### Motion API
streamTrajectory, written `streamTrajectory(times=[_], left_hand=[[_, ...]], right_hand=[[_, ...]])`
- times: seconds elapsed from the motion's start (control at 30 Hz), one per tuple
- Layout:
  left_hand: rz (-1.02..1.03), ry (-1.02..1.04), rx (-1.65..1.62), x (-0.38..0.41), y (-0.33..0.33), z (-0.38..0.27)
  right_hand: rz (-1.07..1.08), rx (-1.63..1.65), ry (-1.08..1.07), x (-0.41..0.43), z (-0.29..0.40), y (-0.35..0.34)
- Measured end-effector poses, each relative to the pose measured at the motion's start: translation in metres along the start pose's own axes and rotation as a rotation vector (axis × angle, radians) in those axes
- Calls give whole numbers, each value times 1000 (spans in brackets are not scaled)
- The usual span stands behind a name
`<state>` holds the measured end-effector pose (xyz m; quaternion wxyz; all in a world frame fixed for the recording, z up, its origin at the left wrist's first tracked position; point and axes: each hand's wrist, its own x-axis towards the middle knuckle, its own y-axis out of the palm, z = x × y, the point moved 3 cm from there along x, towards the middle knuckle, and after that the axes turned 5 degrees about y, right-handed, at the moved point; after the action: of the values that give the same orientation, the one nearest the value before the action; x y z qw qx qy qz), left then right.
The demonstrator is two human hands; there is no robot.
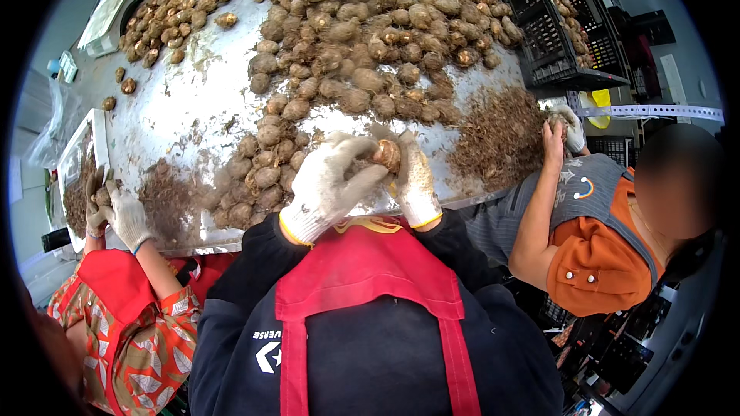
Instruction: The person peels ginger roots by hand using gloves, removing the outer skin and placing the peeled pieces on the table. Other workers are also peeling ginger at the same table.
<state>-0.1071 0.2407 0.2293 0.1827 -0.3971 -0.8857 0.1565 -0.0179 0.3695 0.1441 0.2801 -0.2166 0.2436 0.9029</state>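
Just above the table's front edge, a small brown taro corm (387, 155) is held between my two hands, both in pale knit work gloves with yellow cuff edging. My left hand (334, 180), slightly blurred, has its fingers and thumb around the corm's left side. Against the corm's right side is my right hand (417, 182), its glove stained with dirt. A cluster of taro corms (267, 176) lies on the metal table left of my left hand. Beyond my hands spreads a large heap of hairy taro corms (358, 29).
A co-worker's gloved hands (118, 208) hold a corm at left, by a white-rimmed tray (101, 133). At right, another person's hands (558, 133) work beside a pile of root fibres (497, 133). Black plastic crates (555, 63) stand at far right. More corms (167, 17) lie back left.
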Motion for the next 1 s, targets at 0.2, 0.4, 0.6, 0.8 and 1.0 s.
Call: streamTrajectory(times=[0.2,0.4,0.6,0.8,1.0], left_hand=[[96,67,330,4,18,5],[242,5,358,-15,16,35],[-4,97,106,1,-3,10],[120,92,355,3,19,14],[197,-144,373,-13,18,58]], right_hand=[[-54,188,50,10,-7,-4],[-193,292,107,-3,19,4],[82,456,217,11,-9,-2],[0,344,158,9,-9,3],[-128,384,151,-2,19,6]])
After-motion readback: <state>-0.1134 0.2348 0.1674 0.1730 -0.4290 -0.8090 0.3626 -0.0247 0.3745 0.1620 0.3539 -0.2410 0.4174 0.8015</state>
